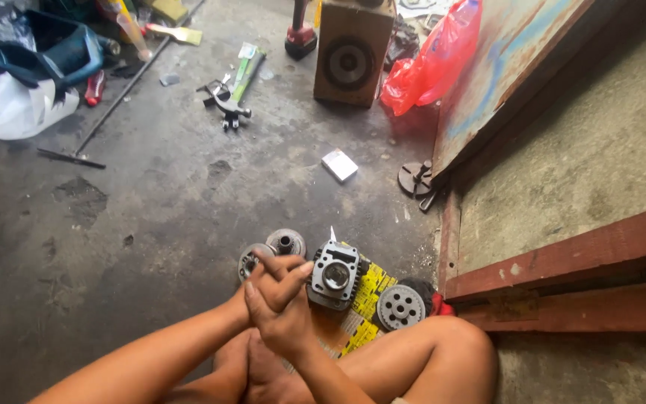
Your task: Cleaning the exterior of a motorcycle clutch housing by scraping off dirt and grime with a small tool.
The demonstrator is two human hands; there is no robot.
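Clasping together — left hand (pixel 263 280), right hand (pixel 282 310) — beside engine cylinder (pixel 336 275).

dull grey metal cylinder head (pixel 336 275), glossy red plastic bag (pixel 434 60) (crinkled), rough stained concrete floor (pixel 158 202)

Both hands meeting up right in front of the knees

The person is sitting low with bare legs folded, both forearms reaching forward from the bottom of the frame and coming together. The right hand (pixel 282 310) is lying on top, fingers curled and the thumb sticking out to the right. The left hand (pixel 259 273) is sitting mostly underneath it, just a couple of fingers poking up past the right knuckles. Can't really tell if either hand is actually gripping anything, they're overlapping too much.
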